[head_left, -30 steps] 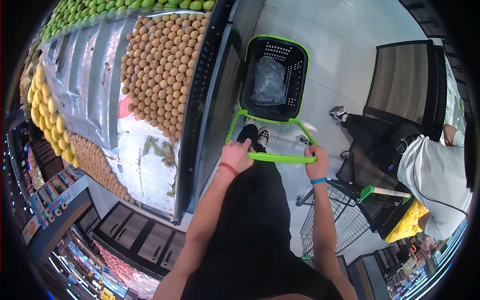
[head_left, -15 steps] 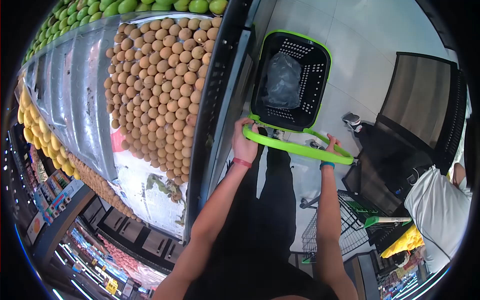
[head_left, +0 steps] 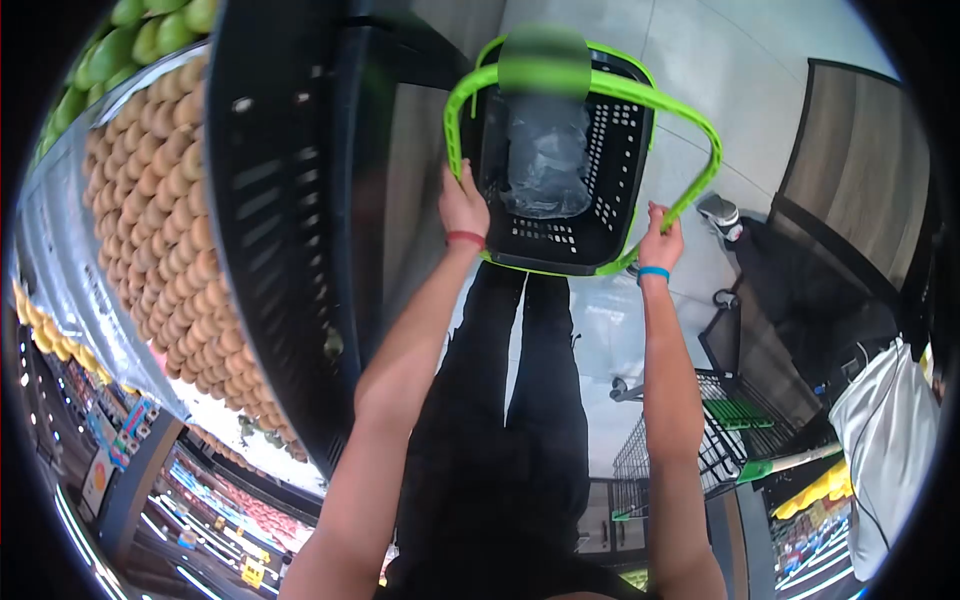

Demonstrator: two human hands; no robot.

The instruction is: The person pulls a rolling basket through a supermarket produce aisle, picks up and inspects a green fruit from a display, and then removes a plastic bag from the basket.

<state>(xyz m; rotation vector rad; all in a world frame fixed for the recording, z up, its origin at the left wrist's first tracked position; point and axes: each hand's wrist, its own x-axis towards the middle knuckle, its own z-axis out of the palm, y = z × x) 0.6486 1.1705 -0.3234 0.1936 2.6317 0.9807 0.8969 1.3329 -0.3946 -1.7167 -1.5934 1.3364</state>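
Observation:
A black shopping basket (head_left: 555, 245) with a green rim stands in front of my legs. Its green handle (head_left: 700, 150) arches up over the far part of the basket. My left hand (head_left: 463, 205) is closed around the handle's left arm, low down near the rim. On the other side, my right hand (head_left: 660, 240) grips the lower end of the right arm. A clear plastic bag (head_left: 548, 165) lies inside the basket, its contents hard to make out. A blurred patch hides the middle of the handle and part of the far rim.
Left of me runs a black slatted display edge (head_left: 280, 200), with round brown fruit (head_left: 165, 200) and green fruit (head_left: 115, 55) behind it. A wire shopping cart (head_left: 690, 440) and a person in a light top (head_left: 885, 450) are at the right. Beyond stands a wood-panelled unit (head_left: 850, 150).
The handle has swung from the near side, by my legs, up and over the basket. Both hands have moved forward with it. The view has shifted and the fruit display now sits further left.

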